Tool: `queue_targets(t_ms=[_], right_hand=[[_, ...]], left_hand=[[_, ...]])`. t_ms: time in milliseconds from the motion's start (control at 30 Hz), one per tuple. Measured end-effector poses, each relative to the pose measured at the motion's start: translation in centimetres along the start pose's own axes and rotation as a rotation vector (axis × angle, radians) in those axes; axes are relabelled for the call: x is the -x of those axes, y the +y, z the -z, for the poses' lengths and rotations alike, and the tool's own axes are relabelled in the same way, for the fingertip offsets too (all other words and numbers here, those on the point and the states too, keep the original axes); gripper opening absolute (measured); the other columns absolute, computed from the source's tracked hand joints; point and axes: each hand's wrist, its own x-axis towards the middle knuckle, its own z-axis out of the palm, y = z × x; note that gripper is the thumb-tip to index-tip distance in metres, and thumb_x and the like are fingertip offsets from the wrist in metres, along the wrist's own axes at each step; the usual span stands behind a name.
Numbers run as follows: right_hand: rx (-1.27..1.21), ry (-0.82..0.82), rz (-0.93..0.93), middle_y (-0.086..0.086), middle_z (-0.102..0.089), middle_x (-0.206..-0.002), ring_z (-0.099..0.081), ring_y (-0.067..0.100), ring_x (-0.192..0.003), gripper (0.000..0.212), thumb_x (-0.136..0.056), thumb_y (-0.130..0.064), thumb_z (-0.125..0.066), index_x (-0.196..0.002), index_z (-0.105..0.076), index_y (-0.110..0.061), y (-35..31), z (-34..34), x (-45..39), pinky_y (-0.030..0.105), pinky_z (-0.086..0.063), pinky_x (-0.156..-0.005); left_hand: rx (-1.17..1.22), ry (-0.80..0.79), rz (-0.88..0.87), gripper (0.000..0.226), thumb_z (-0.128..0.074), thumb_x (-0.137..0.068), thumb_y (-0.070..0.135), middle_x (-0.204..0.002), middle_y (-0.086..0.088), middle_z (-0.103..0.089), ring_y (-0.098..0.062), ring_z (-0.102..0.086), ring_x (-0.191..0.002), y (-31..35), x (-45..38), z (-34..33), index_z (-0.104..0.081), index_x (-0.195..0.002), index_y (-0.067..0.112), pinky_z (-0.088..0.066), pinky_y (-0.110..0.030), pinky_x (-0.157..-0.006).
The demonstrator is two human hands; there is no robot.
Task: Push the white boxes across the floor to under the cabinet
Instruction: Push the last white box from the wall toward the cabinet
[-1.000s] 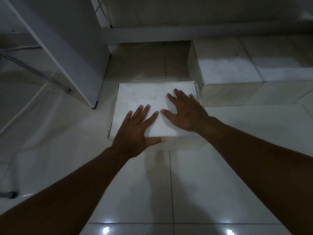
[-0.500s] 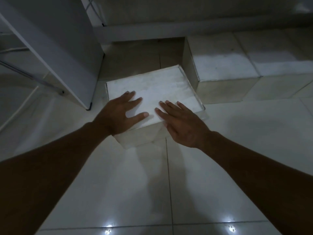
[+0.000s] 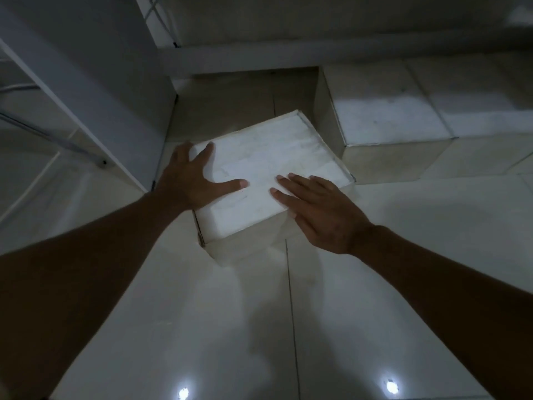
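A white box [image 3: 268, 163] lies on the tiled floor, turned at an angle with one corner toward me. My left hand [image 3: 190, 180] rests flat on its left top corner, fingers spread and thumb stretched across the lid. My right hand [image 3: 314, 209] lies flat over the box's near right edge, fingers together on the lid. To the right, two more white boxes [image 3: 386, 116] [image 3: 476, 99] stand side by side under the dark cabinet's bottom edge [image 3: 288, 57].
A white cabinet panel [image 3: 95, 90] stands on the floor at the left, close to the box. A thin metal frame [image 3: 43, 134] and a cable lie further left. Bare tile floor [image 3: 259, 327] stretches toward me.
The box has turned further anticlockwise. My left hand slid up to its left corner; my right hand moved to the near right edge.
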Motion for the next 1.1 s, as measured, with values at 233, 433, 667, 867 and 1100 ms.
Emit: queue_targets(t_ms=[233, 433, 667, 867, 1100], right_hand=[[-0.122, 0.165, -0.121, 0.014, -0.041, -0.153, -0.032, 0.027, -0.145, 0.056, -0.094, -0.032, -0.033, -0.141, -0.051, -0.007, -3.9, 0.0, 0.1, 0.054, -0.018, -0.119], [-0.170, 0.230, -0.103, 0.015, -0.046, -0.149, -0.038, 0.025, -0.142, 0.098, -0.077, -0.080, -0.052, -0.137, -0.055, -0.003, -9.6, -0.8, 1.9, 0.054, -0.022, -0.116], [-0.143, 0.246, 0.000, 0.016, -0.045, -0.149, -0.036, 0.027, -0.142, 0.097, -0.076, -0.074, -0.058, -0.136, -0.053, 0.001, -8.0, -0.3, 4.0, 0.050, -0.025, -0.116], [-0.132, 0.072, 0.020, 0.011, -0.024, -0.161, -0.014, 0.019, -0.151, 0.100, -0.078, -0.069, -0.054, -0.152, -0.031, -0.005, -4.0, 0.4, 5.0, 0.044, -0.013, -0.122], [-0.215, 0.065, -0.116, 0.006, -0.016, -0.163, -0.004, 0.015, -0.151, 0.098, -0.077, -0.065, -0.044, -0.155, -0.025, -0.008, -0.6, 0.7, 4.9, 0.043, -0.009, -0.123]], left_hand=[[-0.059, 0.241, 0.156, 0.123, -0.030, -0.053, 0.103, -0.150, -0.015, -0.026, -0.038, -0.025, -0.137, 0.3, 4.4, -2.1, -0.022, -0.151, 0.030, -0.028, -0.050, -0.112], [-0.066, 0.251, 0.256, 0.130, -0.015, -0.046, 0.106, -0.151, -0.017, -0.027, -0.040, -0.027, -0.137, 0.7, 7.1, -3.1, -0.022, -0.150, 0.029, -0.030, -0.052, -0.111], [-0.096, 0.376, 0.253, 0.119, -0.020, -0.059, 0.101, -0.138, -0.018, -0.040, -0.037, -0.038, -0.123, 1.6, 11.2, -4.5, -0.038, -0.144, 0.019, -0.038, -0.045, -0.101], [-0.069, 0.276, -0.264, 0.101, -0.026, -0.079, 0.088, -0.162, -0.008, -0.016, -0.024, -0.011, -0.150, 3.0, 12.3, -5.8, -0.024, -0.154, 0.020, -0.012, -0.047, -0.120], [-0.200, 0.206, -0.460, 0.106, -0.034, -0.069, 0.094, -0.164, -0.005, -0.009, -0.025, -0.005, -0.151, 4.5, 9.5, -5.2, -0.017, -0.155, 0.033, -0.008, -0.054, -0.119]])
